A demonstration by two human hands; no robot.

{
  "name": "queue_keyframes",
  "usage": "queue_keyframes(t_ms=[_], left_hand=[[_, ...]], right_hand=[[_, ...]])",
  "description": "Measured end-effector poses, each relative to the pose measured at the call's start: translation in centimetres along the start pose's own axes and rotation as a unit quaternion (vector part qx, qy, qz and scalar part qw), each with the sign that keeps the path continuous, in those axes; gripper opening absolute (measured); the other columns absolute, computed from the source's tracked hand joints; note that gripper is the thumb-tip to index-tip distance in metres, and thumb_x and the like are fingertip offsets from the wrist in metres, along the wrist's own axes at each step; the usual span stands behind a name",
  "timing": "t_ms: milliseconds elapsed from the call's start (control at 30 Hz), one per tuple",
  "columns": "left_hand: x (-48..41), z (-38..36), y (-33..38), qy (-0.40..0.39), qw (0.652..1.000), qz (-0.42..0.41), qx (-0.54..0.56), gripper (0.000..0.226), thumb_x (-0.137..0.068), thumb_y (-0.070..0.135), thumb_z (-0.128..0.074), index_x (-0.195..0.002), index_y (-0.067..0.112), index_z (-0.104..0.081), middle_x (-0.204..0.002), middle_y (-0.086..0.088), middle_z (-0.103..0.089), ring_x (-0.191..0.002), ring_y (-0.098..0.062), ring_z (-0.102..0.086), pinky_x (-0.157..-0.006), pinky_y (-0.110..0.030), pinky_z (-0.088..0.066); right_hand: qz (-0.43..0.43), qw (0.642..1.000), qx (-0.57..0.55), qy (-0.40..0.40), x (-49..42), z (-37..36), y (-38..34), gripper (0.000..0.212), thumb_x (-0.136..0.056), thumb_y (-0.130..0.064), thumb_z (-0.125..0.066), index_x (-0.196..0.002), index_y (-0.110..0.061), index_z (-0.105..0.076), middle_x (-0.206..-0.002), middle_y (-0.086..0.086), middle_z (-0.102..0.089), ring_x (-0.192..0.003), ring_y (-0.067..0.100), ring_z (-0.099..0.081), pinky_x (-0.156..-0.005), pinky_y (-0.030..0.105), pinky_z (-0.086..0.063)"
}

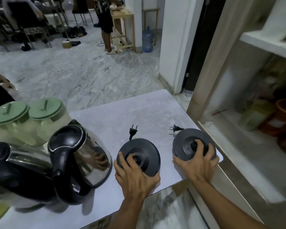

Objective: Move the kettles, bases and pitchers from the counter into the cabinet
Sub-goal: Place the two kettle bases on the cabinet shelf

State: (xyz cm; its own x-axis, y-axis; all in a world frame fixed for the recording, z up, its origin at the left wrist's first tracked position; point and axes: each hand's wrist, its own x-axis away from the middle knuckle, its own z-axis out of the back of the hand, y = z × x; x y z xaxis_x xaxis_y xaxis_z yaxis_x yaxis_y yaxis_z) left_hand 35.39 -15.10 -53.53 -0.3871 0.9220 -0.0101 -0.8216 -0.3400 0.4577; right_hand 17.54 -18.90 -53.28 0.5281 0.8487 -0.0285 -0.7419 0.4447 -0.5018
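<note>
Two round black kettle bases lie on the pale counter (pixel 147 118). My left hand (pixel 135 176) grips the left base (pixel 145 151) from its near edge, and the plug (pixel 132 131) of that base points away from me. My right hand (pixel 198 164) clasps the right base (pixel 186 141) near the counter's right edge, with that base's own plug (pixel 175 128) at its far side. Two steel kettles with black handles stand at the left: one (pixel 82 152) beside my left hand, another (pixel 15 174) nearer the left edge. Behind them are two pitchers with green lids (pixel 8 111) (pixel 45 107).
An open cabinet (pixel 238 134) with pale shelves stands right of the counter; orange and green items (pixel 284 113) sit deep on its lower shelf. Beyond the counter is marble floor, where a person (pixel 106 22) stands by a wooden stand, and a blue water bottle (pixel 147 40).
</note>
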Motion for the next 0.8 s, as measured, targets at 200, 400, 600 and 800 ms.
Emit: queue_keyframes(t_ms=[200,400,600,800], left_hand=[[0.0,2.2,0.1,0.014,0.994,-0.056,0.09,0.108,-0.04,0.069,-0.069,-0.129,0.018,-0.034,-0.154,-0.015,-0.027,-0.141,-0.04,-0.026,-0.104,-0.055,-0.041],[2.3,9.3,3.7,0.017,0.97,-0.191,0.148,0.11,-0.041,0.066,-0.073,-0.131,0.014,-0.037,-0.153,-0.017,-0.028,-0.14,-0.041,-0.026,-0.105,-0.056,-0.037],[10.8,17.8,14.1,-0.008,0.899,-0.39,0.202,0.107,-0.041,0.065,-0.076,-0.127,0.019,-0.03,-0.155,-0.019,-0.023,-0.142,-0.044,-0.022,-0.107,-0.058,-0.035],[24.3,23.3,25.0,-0.032,0.784,-0.572,0.239,0.106,-0.044,0.065,-0.071,-0.131,0.015,-0.038,-0.157,-0.021,-0.023,-0.143,-0.046,-0.022,-0.109,-0.058,-0.032]], right_hand=[[-0.007,0.998,-0.014,0.068,2.7,3.5,-0.7,0.102,-0.056,-0.059,-0.082,-0.142,-0.03,-0.036,-0.157,0.012,-0.018,-0.137,0.048,-0.019,-0.104,0.055,-0.037],[-0.045,0.979,-0.018,0.199,8.8,12.4,-2.2,0.1,-0.055,-0.057,-0.083,-0.141,-0.03,-0.038,-0.159,0.012,-0.02,-0.139,0.048,-0.019,-0.108,0.057,-0.034],[-0.124,0.917,0.004,0.38,15.6,29.5,1.1,0.096,-0.058,-0.055,-0.083,-0.141,-0.032,-0.04,-0.161,0.011,-0.019,-0.142,0.049,-0.015,-0.109,0.055,-0.032],[-0.225,0.834,0.077,0.497,22.6,43.8,10.3,0.097,-0.061,-0.062,-0.077,-0.142,-0.031,-0.034,-0.159,0.017,-0.019,-0.138,0.053,-0.019,-0.114,0.059,-0.025]])
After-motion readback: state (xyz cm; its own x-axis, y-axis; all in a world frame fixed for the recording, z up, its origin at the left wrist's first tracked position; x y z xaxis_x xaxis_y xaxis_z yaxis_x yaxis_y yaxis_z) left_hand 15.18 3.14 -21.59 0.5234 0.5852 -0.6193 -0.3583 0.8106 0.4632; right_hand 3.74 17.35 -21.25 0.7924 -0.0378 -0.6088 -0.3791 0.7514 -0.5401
